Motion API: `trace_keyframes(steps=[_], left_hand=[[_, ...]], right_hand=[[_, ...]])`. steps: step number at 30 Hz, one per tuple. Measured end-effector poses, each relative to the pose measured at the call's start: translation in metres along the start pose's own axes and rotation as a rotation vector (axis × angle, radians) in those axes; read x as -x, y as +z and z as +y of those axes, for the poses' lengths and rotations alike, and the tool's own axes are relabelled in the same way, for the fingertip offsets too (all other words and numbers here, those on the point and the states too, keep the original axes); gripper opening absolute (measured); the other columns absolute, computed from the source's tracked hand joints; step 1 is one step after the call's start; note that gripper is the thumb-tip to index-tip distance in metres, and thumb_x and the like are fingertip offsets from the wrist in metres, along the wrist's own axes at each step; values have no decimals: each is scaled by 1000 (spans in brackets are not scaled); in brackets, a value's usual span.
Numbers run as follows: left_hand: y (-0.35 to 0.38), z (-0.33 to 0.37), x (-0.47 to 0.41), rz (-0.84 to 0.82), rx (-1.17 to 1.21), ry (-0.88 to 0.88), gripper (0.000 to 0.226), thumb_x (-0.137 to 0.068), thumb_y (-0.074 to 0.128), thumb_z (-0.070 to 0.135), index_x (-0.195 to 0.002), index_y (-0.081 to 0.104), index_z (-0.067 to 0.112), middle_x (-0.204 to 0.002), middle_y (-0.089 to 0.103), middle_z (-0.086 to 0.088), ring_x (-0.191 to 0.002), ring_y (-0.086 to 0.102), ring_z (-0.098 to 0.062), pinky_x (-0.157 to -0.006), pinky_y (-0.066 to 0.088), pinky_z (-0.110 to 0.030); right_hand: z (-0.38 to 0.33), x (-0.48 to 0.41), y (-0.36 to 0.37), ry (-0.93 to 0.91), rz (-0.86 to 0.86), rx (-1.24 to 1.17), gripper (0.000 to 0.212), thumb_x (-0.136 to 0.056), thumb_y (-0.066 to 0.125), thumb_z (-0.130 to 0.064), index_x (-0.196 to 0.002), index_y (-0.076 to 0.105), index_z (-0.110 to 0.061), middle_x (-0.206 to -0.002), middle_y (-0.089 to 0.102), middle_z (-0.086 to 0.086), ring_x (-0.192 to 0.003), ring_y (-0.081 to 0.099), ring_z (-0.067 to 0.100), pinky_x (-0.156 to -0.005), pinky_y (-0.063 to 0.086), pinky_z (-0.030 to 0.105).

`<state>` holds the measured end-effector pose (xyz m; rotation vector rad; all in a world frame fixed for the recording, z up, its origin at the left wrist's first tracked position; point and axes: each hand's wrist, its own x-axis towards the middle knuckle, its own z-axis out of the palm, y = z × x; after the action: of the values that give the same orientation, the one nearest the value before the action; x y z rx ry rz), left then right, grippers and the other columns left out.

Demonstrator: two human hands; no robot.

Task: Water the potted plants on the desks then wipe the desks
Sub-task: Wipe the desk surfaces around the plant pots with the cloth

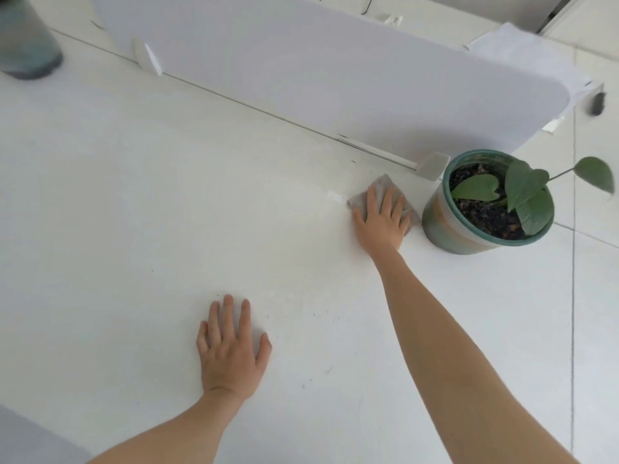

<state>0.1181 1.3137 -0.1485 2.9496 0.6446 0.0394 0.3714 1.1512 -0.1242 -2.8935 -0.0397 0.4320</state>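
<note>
A green pot with a leafy plant (485, 209) stands on the white desk (134, 212) at the right. Just left of the pot lies a grey cloth (382, 187), and my right hand (382, 219) presses flat on it with straight fingers. My left hand (231, 349) rests flat on the bare desk nearer to me, fingers spread, holding nothing.
A white divider panel (301, 72) runs along the desk's back edge on small feet. A dark grey-green container (26, 41) stands at the far left corner. A seam to a neighbouring desk (573, 262) runs right of the pot. Small dark specks dot the surface.
</note>
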Motion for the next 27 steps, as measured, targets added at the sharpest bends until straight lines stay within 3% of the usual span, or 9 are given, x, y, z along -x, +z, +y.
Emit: trace_keyframes(steps=[3, 7, 9, 11, 14, 16, 20, 25, 27], left_hand=[[0, 0, 0, -10, -2, 9, 58, -75, 34, 40, -123, 42, 10, -126, 57, -25, -121, 32, -35, -95, 23, -45], [-2, 1, 1, -23, 12, 4, 58, -75, 34, 40, -123, 42, 9, -126, 56, -26, -120, 33, -36, -94, 23, -46], [-3, 0, 1, -36, 20, 9, 58, -75, 34, 40, -123, 43, 8, -126, 55, -26, -120, 33, -36, -94, 23, -46], [-4, 0, 0, -45, 30, 21, 58, -75, 34, 39, -122, 45, 7, -126, 55, -27, -119, 33, -37, -94, 23, -47], [-4, 0, 0, -80, 42, 22, 60, -74, 34, 39, -121, 51, 4, -126, 54, -28, -119, 33, -38, -93, 23, -48], [-7, 1, 0, -139, 54, 7, 62, -74, 33, 39, -120, 55, 3, -127, 54, -27, -120, 37, -40, -93, 28, -50], [-15, 4, 1, -242, 94, -7, 64, -74, 32, 39, -118, 58, 1, -127, 54, -28, -116, 49, -47, -89, 41, -58], [-17, 4, 2, -197, 160, -20, 64, -76, 36, 37, -125, 53, 1, -137, 46, -28, -127, 39, -47, -98, 30, -58], [-19, 4, 4, -182, 175, -15, 64, -76, 38, 36, -130, 49, 2, -141, 40, -26, -132, 33, -45, -102, 25, -57]], right_hand=[[6, 32, 11, -220, -19, 53, 57, -92, 19, -45, -144, 15, -23, -156, 3, 8, -143, -2, 30, -115, 0, 50], [66, 89, 22, -524, 9, 146, 56, -95, 9, -48, -133, 38, -20, -143, 42, 12, -133, 22, 32, -110, 18, 50], [112, 103, 16, -437, 31, 167, 60, -92, 8, -54, -136, 35, -22, -147, 34, 6, -136, 19, 29, -110, 10, 44], [151, 115, 4, -117, 92, 70, 59, -90, 17, -54, -139, 32, -25, -153, 19, 2, -141, 12, 29, -113, 7, 46], [170, 134, -4, 364, 216, -95, 46, -94, 34, -33, -139, 32, -25, -155, 16, 5, -142, 9, 25, -114, 6, 50], [153, 144, 0, 480, 299, -196, 43, -94, 35, -26, -137, 36, -25, -155, 18, 5, -142, 10, 25, -113, 5, 50], [102, 166, 18, 497, 353, -277, 36, -94, 40, -23, -127, 51, -19, -150, 31, 6, -140, 19, 26, -111, 12, 48], [46, 200, 27, 162, 209, -227, 56, -86, 17, -41, -120, 56, -19, -142, 45, 2, -135, 32, 24, -108, 24, 42], [38, 214, 18, 118, 155, -346, 46, -90, 24, -35, -120, 56, -24, -123, 62, -9, -124, 45, 21, -102, 34, 37]])
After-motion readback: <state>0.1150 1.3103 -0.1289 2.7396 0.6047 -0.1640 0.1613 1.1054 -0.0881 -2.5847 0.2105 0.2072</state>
